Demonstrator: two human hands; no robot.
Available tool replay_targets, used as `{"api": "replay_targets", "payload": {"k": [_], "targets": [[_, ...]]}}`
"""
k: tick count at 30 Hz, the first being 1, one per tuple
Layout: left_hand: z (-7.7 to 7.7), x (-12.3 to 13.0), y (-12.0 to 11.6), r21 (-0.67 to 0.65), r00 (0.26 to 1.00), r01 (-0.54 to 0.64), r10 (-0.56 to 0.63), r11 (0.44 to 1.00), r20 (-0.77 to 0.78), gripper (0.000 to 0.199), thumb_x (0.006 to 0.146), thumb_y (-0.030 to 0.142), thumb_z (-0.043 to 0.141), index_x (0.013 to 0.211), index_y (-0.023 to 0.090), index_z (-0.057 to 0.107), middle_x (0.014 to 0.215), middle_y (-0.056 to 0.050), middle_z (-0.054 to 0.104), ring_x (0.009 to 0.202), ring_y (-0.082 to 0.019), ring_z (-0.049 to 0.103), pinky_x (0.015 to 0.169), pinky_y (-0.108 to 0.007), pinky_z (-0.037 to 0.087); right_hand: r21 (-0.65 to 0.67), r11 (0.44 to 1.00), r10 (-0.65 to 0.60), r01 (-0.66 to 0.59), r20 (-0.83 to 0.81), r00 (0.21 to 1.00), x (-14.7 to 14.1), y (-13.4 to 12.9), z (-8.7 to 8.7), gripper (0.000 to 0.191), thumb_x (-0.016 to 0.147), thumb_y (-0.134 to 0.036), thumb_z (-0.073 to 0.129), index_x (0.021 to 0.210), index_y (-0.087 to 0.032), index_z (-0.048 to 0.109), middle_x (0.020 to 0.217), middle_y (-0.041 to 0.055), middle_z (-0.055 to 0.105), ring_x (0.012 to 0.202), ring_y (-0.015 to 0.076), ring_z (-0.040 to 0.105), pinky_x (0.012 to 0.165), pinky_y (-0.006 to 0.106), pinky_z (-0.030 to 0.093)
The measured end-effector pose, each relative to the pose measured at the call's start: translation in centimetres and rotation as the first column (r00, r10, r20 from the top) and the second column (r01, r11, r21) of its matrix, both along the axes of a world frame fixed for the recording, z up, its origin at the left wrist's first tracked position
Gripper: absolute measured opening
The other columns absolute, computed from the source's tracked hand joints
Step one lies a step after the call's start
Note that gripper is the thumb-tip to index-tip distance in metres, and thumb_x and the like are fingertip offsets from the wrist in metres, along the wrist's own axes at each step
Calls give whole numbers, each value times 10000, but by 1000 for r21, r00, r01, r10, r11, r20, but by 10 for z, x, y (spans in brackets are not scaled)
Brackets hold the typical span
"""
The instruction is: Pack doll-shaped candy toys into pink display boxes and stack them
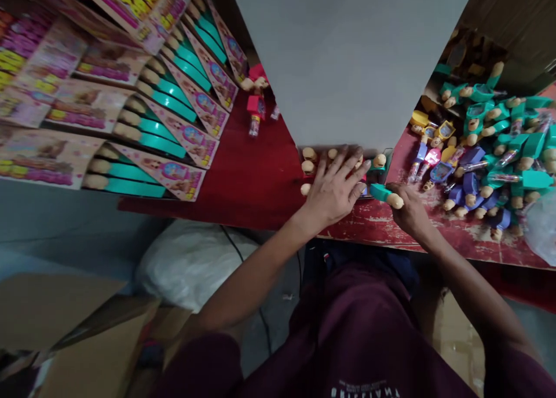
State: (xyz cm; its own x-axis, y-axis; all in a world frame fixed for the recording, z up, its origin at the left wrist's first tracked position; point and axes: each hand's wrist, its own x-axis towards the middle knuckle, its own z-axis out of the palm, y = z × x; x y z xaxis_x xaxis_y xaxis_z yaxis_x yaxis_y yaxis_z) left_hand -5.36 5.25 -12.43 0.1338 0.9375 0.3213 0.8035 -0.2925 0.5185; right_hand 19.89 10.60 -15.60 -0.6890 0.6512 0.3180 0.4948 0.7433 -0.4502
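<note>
Here's the right hand [410, 210], closed tight around a teal plastic toy with a rounded tan tip [386, 196], right over the worn red-painted wooden table [373, 227], with the fingers hiding part of the toy's body. Just beside it, the left hand [334, 192] is open and flat, fingers spread across a cluster of small rounded tan tips [308, 161]. The palm covers whatever those tips sit in, so that can't be made out.

A big pale grey sheet [347, 56] cuts across the top of the view, blocking what lies behind it. To the right, a loose heap of teal and blue toys [499, 146] spreads over the table, with a clear plastic bag [541, 227] cut off by the frame edge. To the left, pink printed cards with teal pieces [182, 120] lie in overlapping rows. Lower down are a white plastic sack [191, 265] and brown cardboard box flaps [91, 334], with maroon sleeves [208, 363] at the bottom.
</note>
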Motion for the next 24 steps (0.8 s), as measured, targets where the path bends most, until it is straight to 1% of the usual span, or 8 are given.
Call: {"api": "replay_targets", "payload": {"k": [4,7,9,11,13,16,19,24], "targets": [[-2,-3,0,-14,999,10,-10,1000,34,506,1031,397,478,1522,278,509,1673,-70,381,1556,-344,315,1288,-624,101,6,1000,27,-28,105,994,-4,8,14,434,883,-16,428,1272,-150,568,1168,172,706,1001,279,687,830,403,567],[0,-4,0,-23,999,17,-16,1000,43,504,1024,390,496,1518,291,513,1669,-62,390,1525,-345,372,1287,-623,129,-26,999,-12,20,266,964,-19,22,25,318,905,-57,465,1173,-143,613,1017,153,717,831,265,677,704,358,524],[3,-4,0,-29,1000,20,-20,999,8,514,1029,382,485,1533,286,495,1668,-60,391,1523,-339,376,1288,-615,147,-40,998,-34,53,382,923,-30,30,31,232,913,-94,509,1098,-145,639,984,149,712,779,254,663,660,339,489],[7,-3,-2,-50,998,7,-10,999,-65,521,1045,380,442,1553,265,468,1674,-68,379,1521,-328,380,1289,-606,160,-51,996,-41,69,427,903,-38,33,34,200,921,-114,535,1079,-152,651,1007,143,710,795,249,662,666,329,483],[13,-1,-3,-77,989,-16,4,997,-145,525,1062,377,391,1565,236,451,1679,-81,364,1516,-316,388,1288,-598,177,-51,995,-61,84,350,935,-41,30,32,229,946,-150,555,1158,-164,642,1072,139,702,838,248,663,697,334,503],[18,0,-4,-103,978,-24,2,994,-209,534,1066,379,372,1573,224,437,1680,-87,358,1504,-309,405,1277,-600,220,-25,990,-134,136,64,989,-40,17,22,335,985,-251,598,1314,-195,566,1181,143,657,901,248,659,736,364,542],[18,0,-5,-99,979,-20,-1,995,-205,533,1061,375,386,1573,235,438,1671,-86,375,1488,-309,430,1267,-604,245,-17,979,-206,205,-119,971,-43,10,9,290,1008,-293,601,1282,-208,561,1153,128,627,930,237,652,754,360,554],[11,-2,-2,-62,984,-20,9,998,-180,517,1056,379,405,1548,240,480,1647,-98,414,1439,-328,490,1259,-632,236,-56,944,-326,326,12,945,-60,15,0,226,983,-295,642,1152,-150,611,1035,106,609,936,223,620,841,341,534]]}}
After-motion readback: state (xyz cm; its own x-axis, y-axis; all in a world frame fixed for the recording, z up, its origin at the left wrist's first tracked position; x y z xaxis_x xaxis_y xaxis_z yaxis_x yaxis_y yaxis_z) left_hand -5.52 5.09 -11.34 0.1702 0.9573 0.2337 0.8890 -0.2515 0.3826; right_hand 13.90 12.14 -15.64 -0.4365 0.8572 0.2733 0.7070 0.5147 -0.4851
